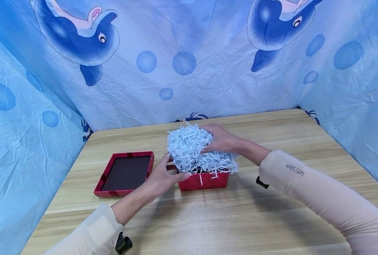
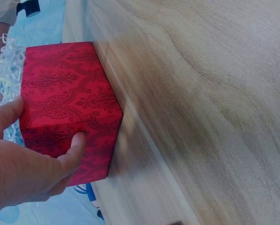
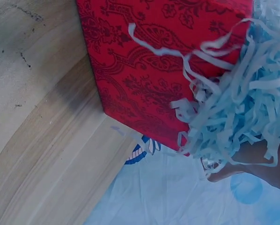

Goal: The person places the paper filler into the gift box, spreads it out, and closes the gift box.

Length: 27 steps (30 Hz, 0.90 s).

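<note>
A red patterned gift box [image 1: 204,181] stands on the table, heaped with pale blue shredded paper [image 1: 189,145] that rises above its rim. My left hand [image 1: 163,177] holds the box at its near left corner. In the left wrist view, fingers of the left hand [image 2: 37,164] rest against the red box [image 2: 65,89]. My right hand [image 1: 222,140] grips a clump of the paper at the upper right of the heap, its fingertips partly buried. Loose strands hang over the box's front in the right wrist view, where the paper [image 3: 243,103] hides most of the hand.
To the left, the red box lid [image 1: 125,173] lies with its dark inside facing up. The wooden table [image 1: 271,219] ends at the back against a blue dolphin-print curtain [image 1: 208,92], with more blue cloth on both sides.
</note>
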{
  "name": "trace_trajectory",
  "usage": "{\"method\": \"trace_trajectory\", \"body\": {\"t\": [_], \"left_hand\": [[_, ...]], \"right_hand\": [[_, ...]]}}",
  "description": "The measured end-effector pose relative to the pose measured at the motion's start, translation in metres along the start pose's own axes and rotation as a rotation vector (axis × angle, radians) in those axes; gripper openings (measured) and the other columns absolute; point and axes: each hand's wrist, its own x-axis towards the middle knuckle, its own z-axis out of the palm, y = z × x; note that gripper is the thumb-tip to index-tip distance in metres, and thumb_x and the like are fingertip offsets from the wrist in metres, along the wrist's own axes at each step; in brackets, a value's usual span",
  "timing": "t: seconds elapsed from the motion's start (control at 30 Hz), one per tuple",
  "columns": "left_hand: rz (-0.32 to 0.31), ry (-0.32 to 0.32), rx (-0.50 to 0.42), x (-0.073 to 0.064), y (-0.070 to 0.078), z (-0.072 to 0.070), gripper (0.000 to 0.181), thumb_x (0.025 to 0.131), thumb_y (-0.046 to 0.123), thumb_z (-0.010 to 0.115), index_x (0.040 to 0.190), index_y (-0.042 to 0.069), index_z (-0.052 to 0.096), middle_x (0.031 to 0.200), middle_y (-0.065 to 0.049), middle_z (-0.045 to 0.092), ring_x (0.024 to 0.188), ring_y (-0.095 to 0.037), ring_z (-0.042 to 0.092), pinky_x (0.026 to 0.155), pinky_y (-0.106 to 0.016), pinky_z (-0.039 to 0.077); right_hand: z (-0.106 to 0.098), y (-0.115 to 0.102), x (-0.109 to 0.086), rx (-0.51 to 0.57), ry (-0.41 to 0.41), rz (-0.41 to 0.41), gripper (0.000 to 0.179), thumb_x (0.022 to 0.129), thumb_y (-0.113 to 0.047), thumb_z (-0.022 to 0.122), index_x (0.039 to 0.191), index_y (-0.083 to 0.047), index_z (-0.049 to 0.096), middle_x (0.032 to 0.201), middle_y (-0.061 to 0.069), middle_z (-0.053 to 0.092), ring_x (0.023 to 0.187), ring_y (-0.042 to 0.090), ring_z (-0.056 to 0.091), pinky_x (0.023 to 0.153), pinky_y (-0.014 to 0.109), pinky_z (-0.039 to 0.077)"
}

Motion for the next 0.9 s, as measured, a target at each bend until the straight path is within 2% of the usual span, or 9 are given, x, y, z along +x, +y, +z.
{"method": "trace_trajectory", "body": {"t": [0.17,0.3,0.4,0.53,0.73,0.9], "left_hand": [[-0.007,0.001,0.020,0.000,0.001,0.000,0.085,0.078,0.030,0.081,0.146,0.028,0.030,0.137,-0.004,0.045,0.124,-0.028,0.048,0.093,-0.043,0.050],[-0.007,0.005,0.038,0.000,0.001,0.000,0.087,0.077,0.032,0.081,0.146,0.029,0.029,0.139,-0.003,0.044,0.126,-0.027,0.044,0.097,-0.044,0.048],[-0.004,0.005,0.040,0.000,0.000,0.000,0.087,0.077,0.032,0.081,0.146,0.029,0.029,0.139,-0.003,0.044,0.127,-0.026,0.043,0.098,-0.045,0.047],[-0.004,0.005,0.049,-0.001,0.001,0.000,0.088,0.077,0.033,0.081,0.147,0.029,0.028,0.140,-0.003,0.043,0.129,-0.026,0.041,0.100,-0.047,0.044],[0.003,0.000,0.046,-0.001,0.001,0.000,0.087,0.078,0.032,0.081,0.147,0.029,0.028,0.140,-0.003,0.043,0.129,-0.027,0.040,0.100,-0.045,0.045],[0.001,-0.002,0.041,-0.002,0.001,0.000,0.087,0.078,0.031,0.081,0.147,0.029,0.028,0.140,-0.003,0.043,0.128,-0.027,0.042,0.097,-0.043,0.048]], "right_hand": [[0.007,-0.001,0.001,-0.057,-0.009,-0.008,0.095,0.071,-0.010,0.084,0.151,-0.016,0.032,0.154,0.012,0.028,0.142,0.032,0.020,0.111,0.054,0.025],[0.013,-0.004,0.000,-0.130,-0.019,0.036,0.099,0.071,-0.012,0.083,0.152,-0.018,0.028,0.157,0.017,0.016,0.144,0.037,0.010,0.111,0.063,0.014],[0.018,-0.005,0.001,-0.217,-0.017,0.026,0.095,0.071,-0.014,0.082,0.151,-0.016,0.030,0.156,0.019,0.019,0.143,0.039,0.012,0.109,0.067,0.011],[0.022,-0.006,0.001,-0.287,-0.007,-0.010,0.087,0.074,-0.013,0.081,0.148,-0.013,0.036,0.153,0.018,0.027,0.142,0.038,0.017,0.109,0.066,0.015],[0.021,-0.008,-0.004,-0.299,0.001,-0.019,0.088,0.073,-0.013,0.080,0.149,-0.013,0.036,0.154,0.018,0.025,0.141,0.039,0.018,0.110,0.064,0.015],[0.015,-0.009,-0.010,-0.283,-0.017,-0.030,0.093,0.074,-0.017,0.080,0.152,-0.016,0.028,0.155,0.016,0.022,0.142,0.038,0.013,0.109,0.065,0.012]]}}
